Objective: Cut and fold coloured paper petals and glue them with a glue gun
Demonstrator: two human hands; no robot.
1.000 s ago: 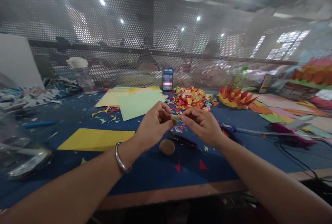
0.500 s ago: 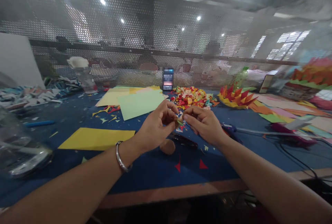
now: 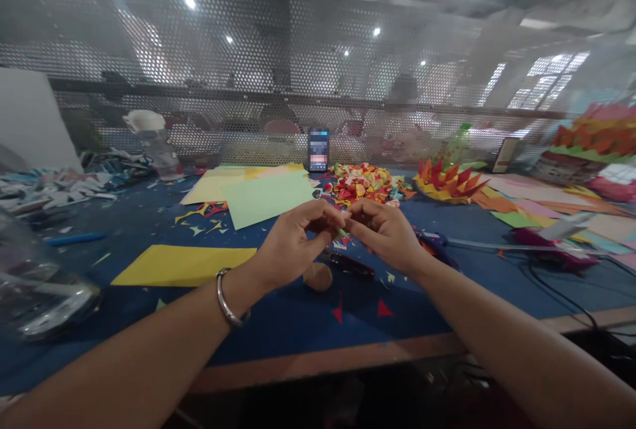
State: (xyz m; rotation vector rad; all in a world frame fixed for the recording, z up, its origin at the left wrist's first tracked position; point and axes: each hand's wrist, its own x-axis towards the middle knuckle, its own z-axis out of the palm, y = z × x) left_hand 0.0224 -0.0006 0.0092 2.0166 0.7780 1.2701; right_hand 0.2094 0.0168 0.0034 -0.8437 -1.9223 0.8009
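My left hand (image 3: pixel 298 238), with a silver bangle at its wrist, pinches a small green paper piece (image 3: pixel 342 234) above the blue table. My right hand (image 3: pixel 390 234) meets it at the fingertips, its fingers closed; what they hold, if anything, is too small to make out. Below the hands lie a round brown object (image 3: pixel 318 277) and a dark tool (image 3: pixel 350 263). Yellow paper (image 3: pixel 186 265) is left of them, and pale green paper (image 3: pixel 268 196) lies behind my left hand.
Behind the hands are a pile of colourful folded bits (image 3: pixel 365 182) and an upright phone (image 3: pixel 318 149). A glue gun (image 3: pixel 437 245) is at right, near a purple object with a cable (image 3: pixel 556 248). Clear plastic container (image 3: pixel 44 296) at left; red scraps (image 3: pixel 384 308) in front.
My fingertips have come closer together, and less of the green piece shows between them. The whole view has shifted slightly.
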